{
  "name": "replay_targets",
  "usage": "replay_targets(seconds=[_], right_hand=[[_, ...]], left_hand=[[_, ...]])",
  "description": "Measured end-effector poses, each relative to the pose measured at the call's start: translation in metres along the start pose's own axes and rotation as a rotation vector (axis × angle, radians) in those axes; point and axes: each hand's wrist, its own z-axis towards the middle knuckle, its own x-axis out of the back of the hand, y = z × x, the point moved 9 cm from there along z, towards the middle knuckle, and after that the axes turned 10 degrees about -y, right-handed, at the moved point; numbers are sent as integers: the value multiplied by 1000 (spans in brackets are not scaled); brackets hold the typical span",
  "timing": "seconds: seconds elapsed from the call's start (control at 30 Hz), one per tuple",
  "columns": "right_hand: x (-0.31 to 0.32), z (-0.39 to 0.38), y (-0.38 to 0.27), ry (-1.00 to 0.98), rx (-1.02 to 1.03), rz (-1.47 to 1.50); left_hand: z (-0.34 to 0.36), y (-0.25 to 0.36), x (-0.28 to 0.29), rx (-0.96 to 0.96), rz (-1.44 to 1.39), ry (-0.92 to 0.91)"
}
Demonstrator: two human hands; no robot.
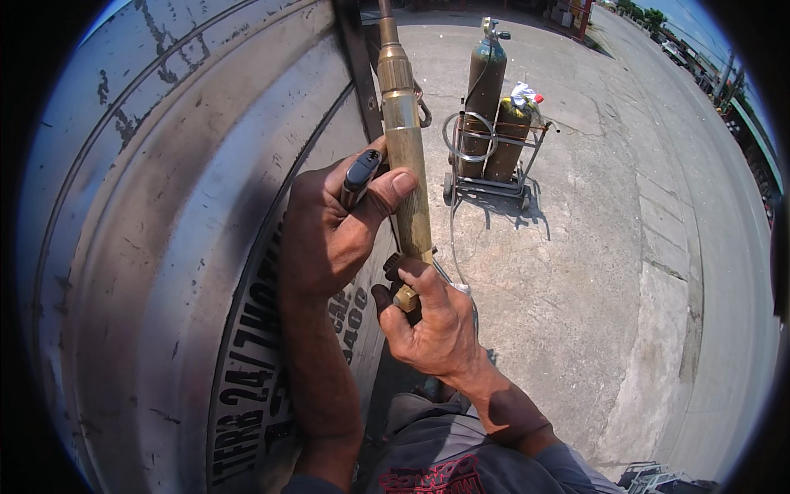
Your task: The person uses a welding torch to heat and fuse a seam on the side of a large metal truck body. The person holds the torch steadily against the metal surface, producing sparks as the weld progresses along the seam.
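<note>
A brass gas torch (406, 165) stands nearly upright in front of me, its tip running out past the top of the picture. My left hand (329, 235) grips its ribbed handle, the thumb lying across the front. The same hand also holds a small dark object with a metal body, which looks like a lighter (360, 174), between thumb and fingers. Lower down, my right hand (436, 329) is closed around the torch's base, fingers at a dark valve knob (392, 265) and a brass fitting (405, 298). No flame shows at the visible part.
Close on my left rises a ribbed metal panel (156, 247) with dark lettering. Ahead, a wheeled cart (494, 188) carries a tall gas cylinder (485, 90) and a shorter one (507, 140). A thin hose (453, 239) trails over the concrete. A road (732, 329) runs along the right.
</note>
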Motion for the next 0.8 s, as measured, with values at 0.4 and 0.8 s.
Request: replay_targets(seconds=[0.4, 0.8], right_hand=[[0, -3, 3, -45, -56, -19], [3, -3, 1, -12, -21, -19]], left_hand=[[0, -3, -1, -11, -18, -18], [-1, -6, -3, 24, -87, -17]])
